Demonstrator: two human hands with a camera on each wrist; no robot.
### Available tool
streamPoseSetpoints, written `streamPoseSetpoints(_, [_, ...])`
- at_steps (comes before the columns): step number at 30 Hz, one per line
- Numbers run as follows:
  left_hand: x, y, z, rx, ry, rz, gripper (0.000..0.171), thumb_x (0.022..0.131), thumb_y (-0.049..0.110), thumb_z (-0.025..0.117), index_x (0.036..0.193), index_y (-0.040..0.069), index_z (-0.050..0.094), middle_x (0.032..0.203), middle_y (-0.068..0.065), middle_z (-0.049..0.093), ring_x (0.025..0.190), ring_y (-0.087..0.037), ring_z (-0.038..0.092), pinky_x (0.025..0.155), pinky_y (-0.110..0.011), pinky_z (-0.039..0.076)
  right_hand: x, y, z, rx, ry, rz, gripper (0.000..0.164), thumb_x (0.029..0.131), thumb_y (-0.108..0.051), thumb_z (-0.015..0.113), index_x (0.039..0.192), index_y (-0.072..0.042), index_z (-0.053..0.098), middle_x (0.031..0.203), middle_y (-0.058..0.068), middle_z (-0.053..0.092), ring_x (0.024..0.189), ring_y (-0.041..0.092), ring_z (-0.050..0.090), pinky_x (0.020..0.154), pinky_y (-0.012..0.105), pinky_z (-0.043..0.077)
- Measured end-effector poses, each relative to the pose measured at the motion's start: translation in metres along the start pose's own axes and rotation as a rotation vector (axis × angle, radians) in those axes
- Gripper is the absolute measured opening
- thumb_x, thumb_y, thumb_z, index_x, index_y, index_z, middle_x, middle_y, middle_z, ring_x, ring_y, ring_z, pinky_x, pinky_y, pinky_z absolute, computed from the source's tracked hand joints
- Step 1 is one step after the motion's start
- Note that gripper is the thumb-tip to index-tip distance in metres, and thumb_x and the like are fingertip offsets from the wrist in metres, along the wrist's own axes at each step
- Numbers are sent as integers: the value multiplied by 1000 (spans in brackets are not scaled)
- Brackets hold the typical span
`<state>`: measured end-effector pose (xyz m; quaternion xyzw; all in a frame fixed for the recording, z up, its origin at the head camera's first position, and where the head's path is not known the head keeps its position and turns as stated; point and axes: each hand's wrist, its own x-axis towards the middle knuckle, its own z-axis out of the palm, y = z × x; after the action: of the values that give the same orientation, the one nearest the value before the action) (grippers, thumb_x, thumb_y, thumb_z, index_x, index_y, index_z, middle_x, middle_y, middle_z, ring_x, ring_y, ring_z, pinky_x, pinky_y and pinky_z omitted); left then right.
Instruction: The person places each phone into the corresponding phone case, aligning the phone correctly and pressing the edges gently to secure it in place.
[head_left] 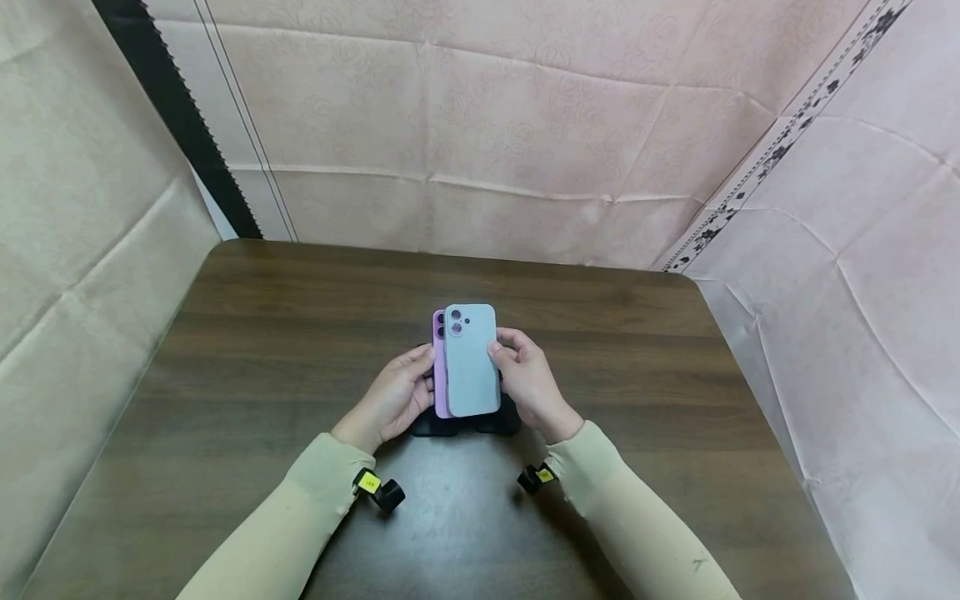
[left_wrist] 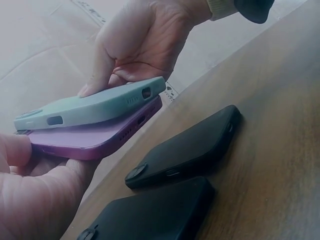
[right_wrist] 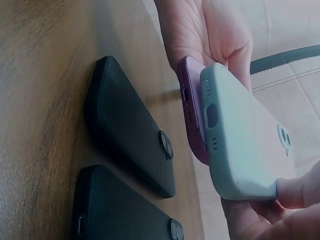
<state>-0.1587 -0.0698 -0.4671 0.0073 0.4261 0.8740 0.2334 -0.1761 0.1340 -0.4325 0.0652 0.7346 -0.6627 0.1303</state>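
My right hand (head_left: 531,383) pinches a light blue phone case (head_left: 472,367) by its right edge, thumb on its back face. Behind it, shifted slightly left, is a purple phone case (head_left: 440,379), which my left hand (head_left: 397,396) holds by its left edge. The two cases overlap above the table, tilted, with their camera cutouts at the top left. In the left wrist view they lie close together, the light blue one on top. Whether phones are inside, I cannot tell.
Two black phone cases (left_wrist: 190,145) lie side by side on the brown wooden table (head_left: 300,333), just under the held ones. Pale patterned cloth (head_left: 480,125) hangs behind the table and along both sides. Each wrist wears a small black camera (head_left: 388,495).
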Motion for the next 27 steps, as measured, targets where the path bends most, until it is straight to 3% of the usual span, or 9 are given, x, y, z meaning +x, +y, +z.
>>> streamPoseSetpoints(14, [1, -1, 1, -5, 18, -4, 42, 107, 25, 34, 143, 3, 42, 131, -15, 56, 116, -27, 56, 96, -49, 46, 1, 4, 5, -2, -9, -24, 26, 101, -21, 54, 124, -10, 55, 112, 8, 69, 100, 21, 62, 79, 41, 53])
streamPoseSetpoints(17, [1, -2, 1, 18, 23, -1, 44, 105, 27, 42, 142, 3, 42, 132, -16, 55, 118, -28, 55, 96, -49, 45, 1, 5, 5, -4, -4, -28, 25, 101, -21, 54, 122, -9, 55, 109, 8, 69, 96, 20, 61, 77, 39, 53])
streamPoseSetpoints(22, [3, -5, 3, 132, 56, -3, 51, 96, 19, 63, 141, 4, 43, 134, -17, 55, 120, -28, 55, 94, -46, 47, 0, 7, 7, -30, 21, -41, 23, 100, -21, 55, 119, -8, 55, 107, 7, 70, 95, 21, 63, 79, 41, 53])
streamPoseSetpoints(27, [3, -5, 4, 168, 77, 2, 52, 93, 12, 65, 140, 4, 43, 132, -17, 57, 119, -28, 56, 93, -46, 48, -1, 7, 8, -36, 27, -34, 23, 100, -22, 56, 118, -7, 54, 108, 7, 70, 94, 20, 63, 79, 41, 54])
